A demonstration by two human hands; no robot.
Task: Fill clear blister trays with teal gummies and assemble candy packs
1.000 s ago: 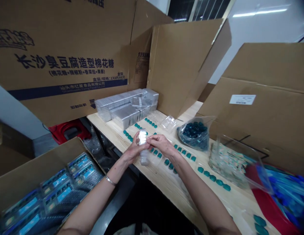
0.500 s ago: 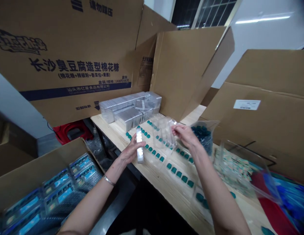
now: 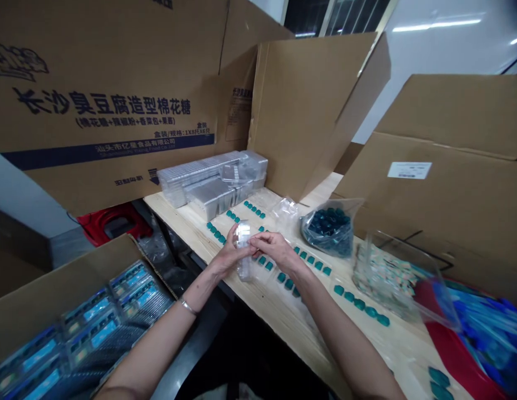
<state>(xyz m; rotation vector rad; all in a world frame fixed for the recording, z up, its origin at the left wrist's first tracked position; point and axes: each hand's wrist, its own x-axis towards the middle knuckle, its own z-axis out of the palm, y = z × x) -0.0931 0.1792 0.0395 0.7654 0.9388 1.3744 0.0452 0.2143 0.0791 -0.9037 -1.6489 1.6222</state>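
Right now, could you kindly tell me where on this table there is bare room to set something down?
Bare wood runs between the row of teal pieces and the table's near edge, and a smaller patch lies left of the stacked clear trays. It is crowded around the left hand and right hand.

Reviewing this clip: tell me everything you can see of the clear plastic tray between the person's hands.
The clear plastic tray is long, narrow and transparent, with moulded ridges suggesting small compartments, though its detail is hard to make out. It stands on end, roughly upright, above the wooden table and does not appear to rest on it. The left hand holds it from one side, while the right hand's fingers reach its upper part. No teal pieces show inside.
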